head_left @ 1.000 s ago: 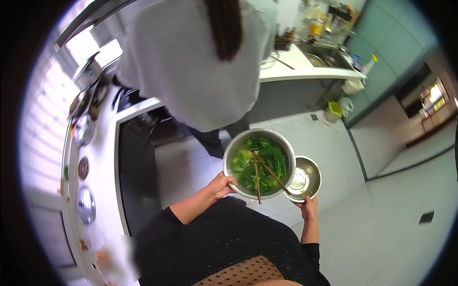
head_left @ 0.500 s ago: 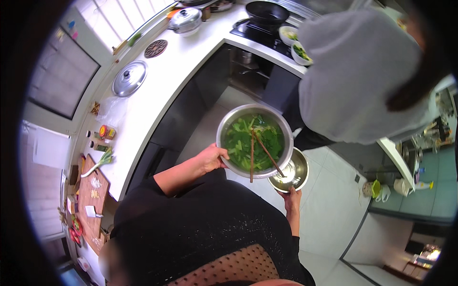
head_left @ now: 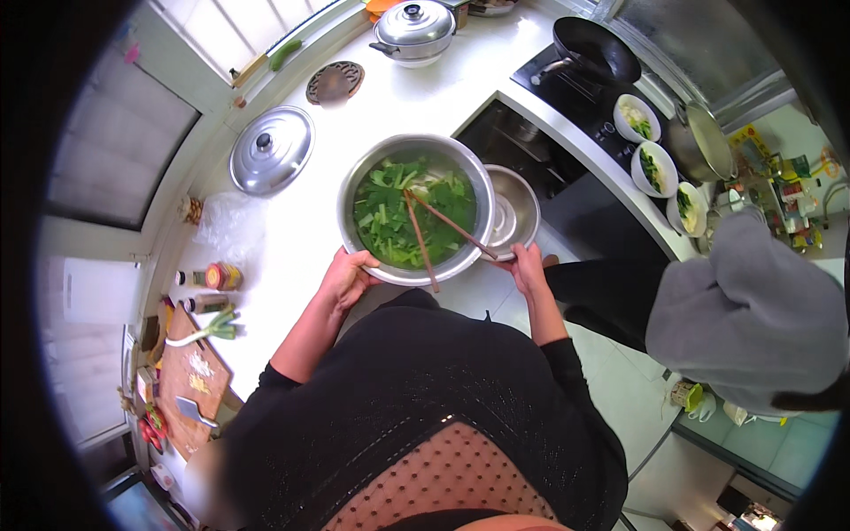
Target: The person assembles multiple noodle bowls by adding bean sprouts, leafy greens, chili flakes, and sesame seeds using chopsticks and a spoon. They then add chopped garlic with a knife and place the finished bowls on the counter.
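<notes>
A large steel basin (head_left: 416, 145) of chopped leafy greens (head_left: 382, 215) in liquid is held up in front of me. My left hand (head_left: 348, 278) is closed on its near left rim. Two wooden chopsticks (head_left: 420, 240) lean in the basin, spread apart, their ends sticking out over the near rim. My right hand (head_left: 528, 267) grips the near edge of a smaller steel bowl (head_left: 522, 199), which sits against the basin's right side, partly hidden behind it. No food shows in the visible part of this bowl.
The white counter (head_left: 292, 226) carries a steel lid (head_left: 273, 150), a lidded pot (head_left: 413, 35), a round trivet (head_left: 336, 82), jars and a cutting board (head_left: 190, 389) with a cleaver. Right of the stove with a wok (head_left: 598, 51) stand several white bowls (head_left: 637, 119). A person in grey (head_left: 744, 310) stands at right.
My view has turned right and moved closer to the counter, carrying the basin and small bowl toward its corner. The person in grey has moved away from the stove, uncovering bowls and a pot.
</notes>
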Available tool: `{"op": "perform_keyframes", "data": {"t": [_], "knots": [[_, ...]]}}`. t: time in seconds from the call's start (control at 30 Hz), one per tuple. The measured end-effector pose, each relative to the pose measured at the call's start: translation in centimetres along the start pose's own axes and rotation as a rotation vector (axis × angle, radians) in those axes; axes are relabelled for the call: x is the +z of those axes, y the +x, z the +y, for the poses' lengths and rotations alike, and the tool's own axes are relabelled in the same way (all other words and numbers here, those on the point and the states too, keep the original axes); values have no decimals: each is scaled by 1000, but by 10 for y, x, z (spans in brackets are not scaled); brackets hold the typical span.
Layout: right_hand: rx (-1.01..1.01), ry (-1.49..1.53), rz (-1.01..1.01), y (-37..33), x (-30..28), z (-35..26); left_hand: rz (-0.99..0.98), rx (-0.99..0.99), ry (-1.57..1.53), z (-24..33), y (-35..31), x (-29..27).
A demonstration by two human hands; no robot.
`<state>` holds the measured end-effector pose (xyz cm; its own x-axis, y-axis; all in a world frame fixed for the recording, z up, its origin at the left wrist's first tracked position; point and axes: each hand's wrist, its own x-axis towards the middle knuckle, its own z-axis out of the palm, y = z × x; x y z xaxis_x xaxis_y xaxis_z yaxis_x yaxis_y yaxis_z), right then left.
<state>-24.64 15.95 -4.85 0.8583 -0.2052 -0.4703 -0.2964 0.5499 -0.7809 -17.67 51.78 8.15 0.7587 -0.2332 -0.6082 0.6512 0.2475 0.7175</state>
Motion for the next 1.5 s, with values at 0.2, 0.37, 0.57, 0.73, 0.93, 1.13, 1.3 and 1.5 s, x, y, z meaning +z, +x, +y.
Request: {"op": "perform_keyframes", "data": {"t": [0.2, 0.37, 0.57, 0.73, 0.93, 1.13, 1.3, 1.5], "knots": [[11, -16, -156, 137, 110, -51, 132, 52, -96, 61, 47, -18], [60, -74, -251, 238, 172, -58, 233, 139, -229, 84, 76, -12], [82, -256, -352, 332, 204, -41, 361, 229, -372, 95, 87, 29], [127, -154, -450, 377, 207, -32, 444, 209, -417, 99, 102, 61], [-335, -636, -316, 332, 163, -104, 377, 192, -370, 105, 134, 95], [-708, -622, -325, 197, 87, -198, 203, 20, -163, 101, 194, 87], [-1112, -1073, -292, 120, 84, -223, -36, -17, -70, 105, 233, 109], [-1393, -1301, -225, 95, 130, -212, -314, -132, 57, 119, 275, 123]]}}
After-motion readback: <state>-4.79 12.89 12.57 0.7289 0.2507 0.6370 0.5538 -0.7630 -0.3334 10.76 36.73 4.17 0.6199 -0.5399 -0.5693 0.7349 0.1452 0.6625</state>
